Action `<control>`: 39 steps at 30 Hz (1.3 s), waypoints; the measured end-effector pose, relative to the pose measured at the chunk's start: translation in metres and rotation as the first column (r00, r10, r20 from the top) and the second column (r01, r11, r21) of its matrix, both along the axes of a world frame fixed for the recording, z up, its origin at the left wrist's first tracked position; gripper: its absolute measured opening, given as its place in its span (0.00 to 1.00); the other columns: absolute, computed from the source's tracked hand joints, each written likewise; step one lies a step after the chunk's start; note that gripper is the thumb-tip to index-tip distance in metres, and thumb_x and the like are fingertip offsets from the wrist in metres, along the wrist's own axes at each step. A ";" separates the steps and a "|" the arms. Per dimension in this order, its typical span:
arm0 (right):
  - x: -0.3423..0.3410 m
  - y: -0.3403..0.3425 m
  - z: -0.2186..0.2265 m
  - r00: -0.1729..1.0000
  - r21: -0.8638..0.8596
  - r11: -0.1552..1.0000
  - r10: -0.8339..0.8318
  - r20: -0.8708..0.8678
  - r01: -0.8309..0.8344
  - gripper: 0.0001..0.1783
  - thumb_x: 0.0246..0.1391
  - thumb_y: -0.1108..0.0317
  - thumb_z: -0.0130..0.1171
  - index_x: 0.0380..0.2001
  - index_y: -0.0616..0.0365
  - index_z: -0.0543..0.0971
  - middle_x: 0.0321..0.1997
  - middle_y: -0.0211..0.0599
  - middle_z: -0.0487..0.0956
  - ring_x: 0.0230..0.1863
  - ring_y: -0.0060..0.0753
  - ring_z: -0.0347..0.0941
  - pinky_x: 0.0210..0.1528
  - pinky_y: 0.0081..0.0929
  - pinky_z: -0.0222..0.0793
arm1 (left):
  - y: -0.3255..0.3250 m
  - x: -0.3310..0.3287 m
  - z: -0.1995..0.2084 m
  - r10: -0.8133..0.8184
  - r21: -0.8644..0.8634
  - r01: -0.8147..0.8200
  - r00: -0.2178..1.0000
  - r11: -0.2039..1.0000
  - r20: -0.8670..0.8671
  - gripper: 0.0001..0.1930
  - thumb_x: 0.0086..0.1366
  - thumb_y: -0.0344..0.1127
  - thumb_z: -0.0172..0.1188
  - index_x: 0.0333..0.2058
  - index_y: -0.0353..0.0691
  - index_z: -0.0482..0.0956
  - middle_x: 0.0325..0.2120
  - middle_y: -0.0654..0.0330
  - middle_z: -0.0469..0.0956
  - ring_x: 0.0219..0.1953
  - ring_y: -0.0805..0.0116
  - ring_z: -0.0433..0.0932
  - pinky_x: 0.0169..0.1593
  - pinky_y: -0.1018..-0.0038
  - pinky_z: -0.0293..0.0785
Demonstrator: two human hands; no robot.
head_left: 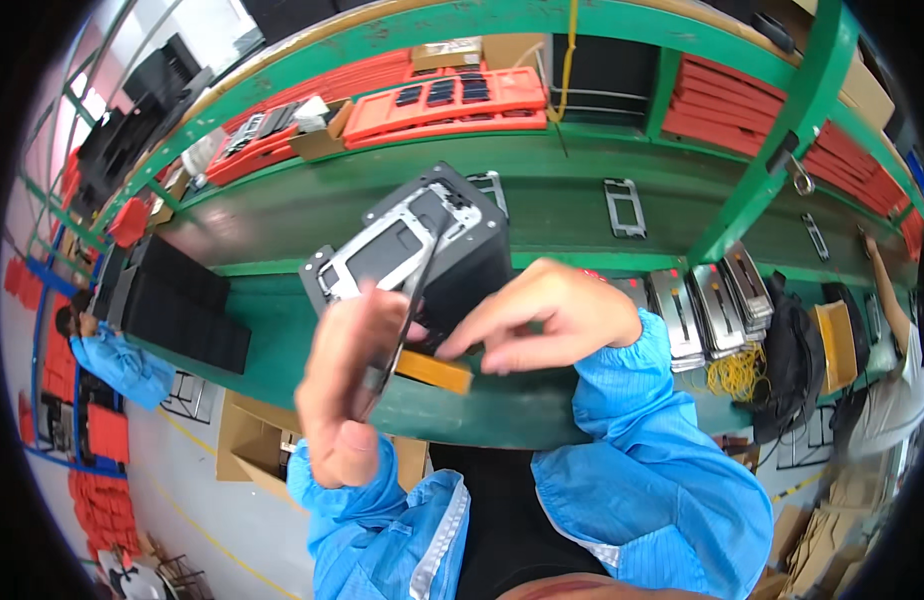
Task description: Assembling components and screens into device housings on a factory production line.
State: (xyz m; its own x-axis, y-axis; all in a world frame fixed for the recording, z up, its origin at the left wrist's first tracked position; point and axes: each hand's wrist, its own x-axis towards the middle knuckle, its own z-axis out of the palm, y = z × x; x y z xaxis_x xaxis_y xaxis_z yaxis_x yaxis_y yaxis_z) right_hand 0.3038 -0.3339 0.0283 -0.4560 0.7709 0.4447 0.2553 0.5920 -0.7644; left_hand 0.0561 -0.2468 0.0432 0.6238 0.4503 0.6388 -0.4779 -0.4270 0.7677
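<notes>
A thin, dark phone-sized panel (413, 290) stands tilted and nearly edge-on in my left hand (347, 385). My left fingers are closed on it and somewhat blurred. Close by on the right, my right hand (552, 320) has its thumb and forefinger apart, with nothing visible between them. Its fingertips reach toward a yellow-brown bar (434, 371) in front of the black box-shaped fixture (479, 262). On top of that fixture lies a silver phone frame (377, 257), partly covered by the panel and my left hand.
Two metal frames (625, 209) (493, 188) and a smaller one lie on the green conveyor. Stacks of metal plates (679, 312) and yellow cord (738, 374) are at the right. Red trays (447, 108) sit on the far shelf. A green post (772, 160) rises at right. Other people work at both sides.
</notes>
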 end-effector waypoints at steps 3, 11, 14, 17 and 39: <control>0.006 0.006 -0.017 0.857 0.263 0.842 -0.365 -0.364 0.470 0.29 0.55 0.72 0.69 0.61 0.61 0.78 0.34 0.40 0.84 0.42 0.35 0.83 0.42 0.31 0.75 | 0.018 -0.001 0.031 0.221 0.077 -0.214 0.969 0.974 -0.109 0.40 0.68 0.49 0.63 0.70 0.29 0.62 0.56 0.50 0.74 0.50 0.65 0.76 0.58 0.68 0.73; 0.029 0.022 -0.012 0.776 0.225 0.745 -0.581 -0.245 0.628 0.46 0.44 0.67 0.75 0.69 0.57 0.70 0.66 0.41 0.71 0.64 0.39 0.71 0.58 0.36 0.70 | 0.059 0.029 0.038 0.567 0.404 -0.414 0.712 0.816 -0.415 0.43 0.58 0.31 0.73 0.71 0.39 0.64 0.50 0.54 0.77 0.47 0.65 0.78 0.54 0.70 0.75; 0.027 0.030 -0.015 0.773 0.121 0.768 -0.602 -0.201 0.629 0.51 0.42 0.65 0.77 0.71 0.54 0.66 0.68 0.41 0.70 0.64 0.40 0.71 0.59 0.37 0.71 | 0.060 0.043 0.036 0.580 0.425 -0.410 0.684 0.807 -0.443 0.43 0.58 0.32 0.74 0.71 0.40 0.64 0.48 0.53 0.78 0.47 0.63 0.78 0.52 0.69 0.76; 0.027 0.036 -0.019 0.778 0.097 0.777 -0.598 -0.195 0.621 0.52 0.42 0.64 0.78 0.72 0.53 0.66 0.68 0.40 0.70 0.64 0.40 0.72 0.59 0.37 0.71 | 0.062 0.049 0.034 0.576 0.412 -0.418 0.700 0.810 -0.423 0.42 0.58 0.33 0.74 0.70 0.39 0.65 0.47 0.52 0.78 0.46 0.62 0.79 0.50 0.68 0.76; 0.038 0.043 -0.029 0.791 0.150 0.778 -0.593 -0.147 0.611 0.38 0.40 0.60 0.81 0.58 0.50 0.80 0.66 0.41 0.72 0.63 0.41 0.72 0.58 0.39 0.72 | 0.064 0.045 0.032 0.620 0.536 -0.385 0.689 0.752 -0.375 0.47 0.50 0.34 0.79 0.69 0.40 0.66 0.47 0.52 0.79 0.48 0.57 0.80 0.53 0.64 0.77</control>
